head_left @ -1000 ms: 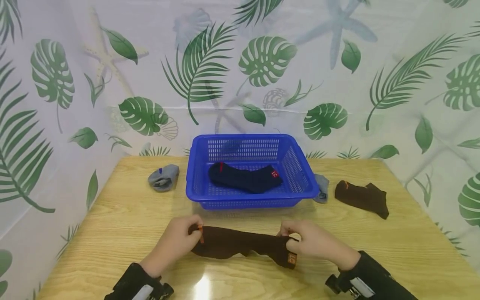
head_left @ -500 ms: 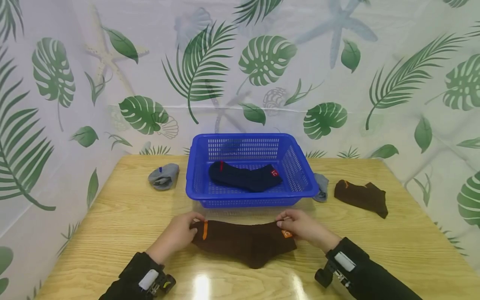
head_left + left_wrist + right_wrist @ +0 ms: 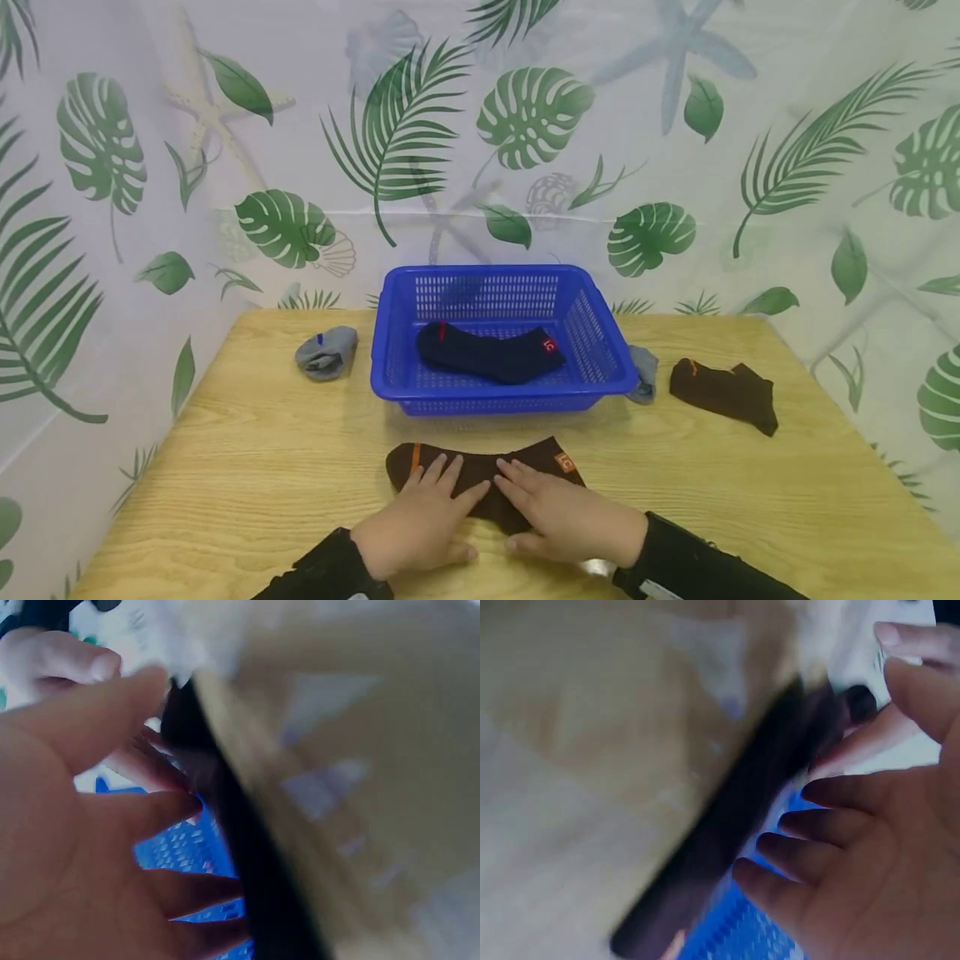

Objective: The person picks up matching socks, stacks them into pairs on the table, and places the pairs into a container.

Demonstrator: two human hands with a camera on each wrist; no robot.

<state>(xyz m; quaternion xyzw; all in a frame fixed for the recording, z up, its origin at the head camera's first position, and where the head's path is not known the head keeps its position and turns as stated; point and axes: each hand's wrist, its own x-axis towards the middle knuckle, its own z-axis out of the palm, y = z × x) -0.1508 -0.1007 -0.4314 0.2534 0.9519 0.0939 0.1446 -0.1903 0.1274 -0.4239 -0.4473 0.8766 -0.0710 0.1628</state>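
Brown sock (image 3: 477,468) laid flat on the table (image 3: 225,467)

Taking the brown sock as the clock's middle, a crumpled grey sock (image 3: 327,353) sits at 10 o'clock on the wooden tabletop. At 7 o'clock is the left hand (image 3: 418,521), fingers spread wide, holding nothing, over the half with the orange stripe (image 3: 416,456). The sock lies sideways, its striped end towards 9 o'clock and its orange label (image 3: 564,462) towards 2. At 12 o'clock, apart from it, stands a blue basket (image 3: 502,394) with a navy sock (image 3: 487,357) inside. The right hand (image 3: 566,512) is at 4 o'clock, fingers straight and gripping nothing, over the other half. At 2 o'clock another grey sock (image 3: 644,375) is partly hidden by the basket; farther out lies a second brown sock (image 3: 723,395). Blurred wrist views leave fingertip contact unclear.
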